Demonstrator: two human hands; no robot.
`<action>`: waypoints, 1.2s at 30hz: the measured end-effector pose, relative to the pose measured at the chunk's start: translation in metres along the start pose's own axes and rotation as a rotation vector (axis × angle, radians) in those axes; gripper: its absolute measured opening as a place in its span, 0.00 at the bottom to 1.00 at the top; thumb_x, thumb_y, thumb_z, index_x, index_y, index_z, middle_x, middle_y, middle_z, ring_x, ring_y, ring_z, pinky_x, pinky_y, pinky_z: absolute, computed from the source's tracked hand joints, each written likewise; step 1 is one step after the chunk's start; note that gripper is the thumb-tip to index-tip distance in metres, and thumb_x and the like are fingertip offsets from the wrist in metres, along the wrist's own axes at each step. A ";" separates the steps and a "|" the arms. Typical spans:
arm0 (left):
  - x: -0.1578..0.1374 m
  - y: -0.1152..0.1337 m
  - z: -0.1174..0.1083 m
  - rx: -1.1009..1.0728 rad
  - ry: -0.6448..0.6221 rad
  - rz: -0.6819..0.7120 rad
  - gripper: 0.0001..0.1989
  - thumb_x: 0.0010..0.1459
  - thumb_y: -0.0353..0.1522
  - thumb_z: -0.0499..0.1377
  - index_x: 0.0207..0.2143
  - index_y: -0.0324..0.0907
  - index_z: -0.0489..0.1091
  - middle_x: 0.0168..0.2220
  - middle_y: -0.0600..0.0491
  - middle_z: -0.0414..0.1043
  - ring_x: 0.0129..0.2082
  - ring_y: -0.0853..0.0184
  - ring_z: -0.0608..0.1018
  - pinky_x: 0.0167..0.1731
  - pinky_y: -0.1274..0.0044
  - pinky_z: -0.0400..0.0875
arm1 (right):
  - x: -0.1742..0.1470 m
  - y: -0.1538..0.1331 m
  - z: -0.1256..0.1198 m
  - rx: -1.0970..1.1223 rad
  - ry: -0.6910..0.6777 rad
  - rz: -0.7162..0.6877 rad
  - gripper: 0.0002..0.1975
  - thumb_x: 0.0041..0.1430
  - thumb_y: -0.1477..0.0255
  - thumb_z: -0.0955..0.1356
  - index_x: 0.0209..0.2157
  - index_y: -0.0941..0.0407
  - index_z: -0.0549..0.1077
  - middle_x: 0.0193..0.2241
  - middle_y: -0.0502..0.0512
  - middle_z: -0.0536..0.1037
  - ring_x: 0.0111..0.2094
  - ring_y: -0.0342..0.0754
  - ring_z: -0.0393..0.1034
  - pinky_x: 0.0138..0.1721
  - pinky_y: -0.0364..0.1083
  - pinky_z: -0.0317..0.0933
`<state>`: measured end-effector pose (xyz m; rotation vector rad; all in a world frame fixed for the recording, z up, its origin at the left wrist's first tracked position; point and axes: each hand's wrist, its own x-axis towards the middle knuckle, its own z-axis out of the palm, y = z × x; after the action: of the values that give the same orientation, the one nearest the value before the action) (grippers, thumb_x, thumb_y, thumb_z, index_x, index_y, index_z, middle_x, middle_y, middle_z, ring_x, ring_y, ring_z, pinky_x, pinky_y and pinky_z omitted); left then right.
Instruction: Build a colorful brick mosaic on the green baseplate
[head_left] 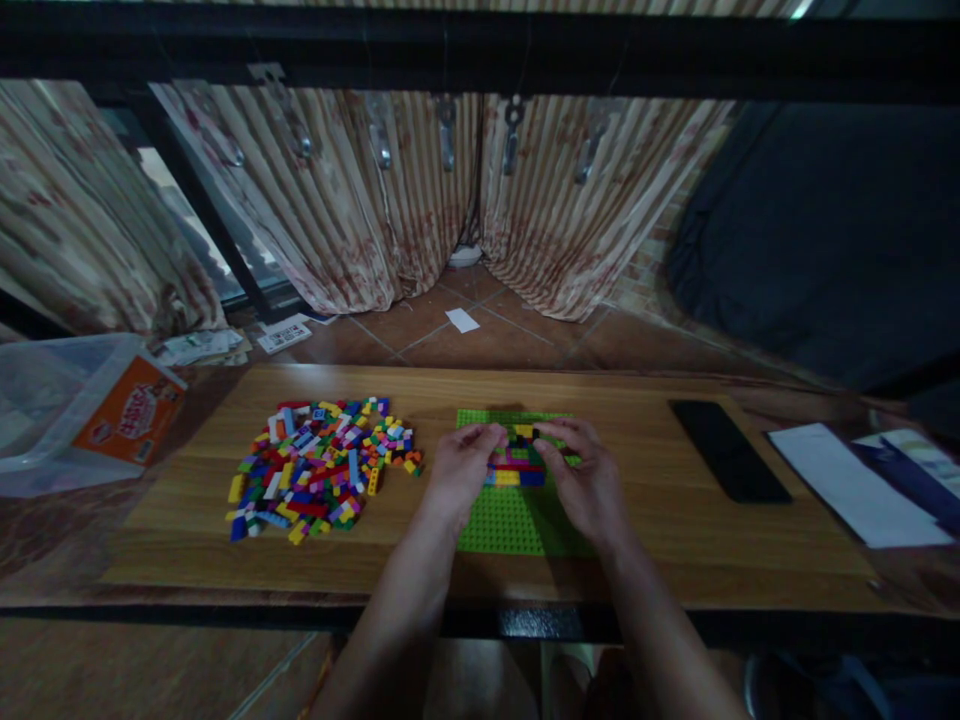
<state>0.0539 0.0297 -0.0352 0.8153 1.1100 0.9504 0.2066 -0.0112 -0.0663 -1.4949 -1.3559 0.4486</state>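
A green studded baseplate (499, 530) lies on the wooden table under both hands. On its upper half stands a small build of toy bricks (517, 478), with blue, yellow, red, magenta and dark pieces showing. My left hand (463, 468) is at the build's left side, fingertips pinched together; whatever they hold is hidden. At the right side is my right hand (589, 480), its thumb and forefinger curled close around a small dark spot at the build's upper right. Whether that is a loose brick or part of the build, I cannot tell.
A wide heap of loose toy bricks (315, 465) covers the table's left part. A black phone-like slab (729, 450) lies to the right, near white paper (855, 485). A clear plastic box (67, 400) with an orange label stands far left. Striped curtains (420, 200) hang behind.
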 end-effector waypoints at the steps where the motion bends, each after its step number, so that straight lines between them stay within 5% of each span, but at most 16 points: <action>1: 0.001 0.001 -0.002 0.042 0.037 0.030 0.11 0.49 0.38 0.64 0.29 0.37 0.75 0.27 0.53 0.75 0.21 0.76 0.71 0.20 0.84 0.60 | 0.001 0.004 -0.001 -0.021 0.013 0.019 0.12 0.57 0.61 0.68 0.39 0.50 0.79 0.43 0.56 0.73 0.47 0.53 0.67 0.50 0.55 0.62; 18: 0.003 0.004 -0.014 0.251 0.046 0.147 0.08 0.50 0.35 0.61 0.27 0.38 0.75 0.24 0.54 0.74 0.23 0.72 0.73 0.26 0.81 0.64 | 0.001 0.025 0.015 -0.020 -0.002 0.149 0.12 0.53 0.62 0.70 0.38 0.50 0.81 0.53 0.58 0.71 0.55 0.56 0.63 0.58 0.60 0.53; 36: 0.007 0.001 -0.018 0.313 0.042 0.166 0.09 0.49 0.36 0.61 0.27 0.39 0.75 0.22 0.55 0.73 0.23 0.71 0.72 0.25 0.81 0.63 | 0.001 0.026 0.019 0.047 0.063 0.177 0.10 0.49 0.61 0.72 0.31 0.52 0.80 0.43 0.56 0.74 0.45 0.53 0.69 0.51 0.57 0.62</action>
<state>0.0377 0.0378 -0.0410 1.1615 1.2607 0.9463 0.2050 0.0015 -0.0958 -1.5835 -1.1614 0.5369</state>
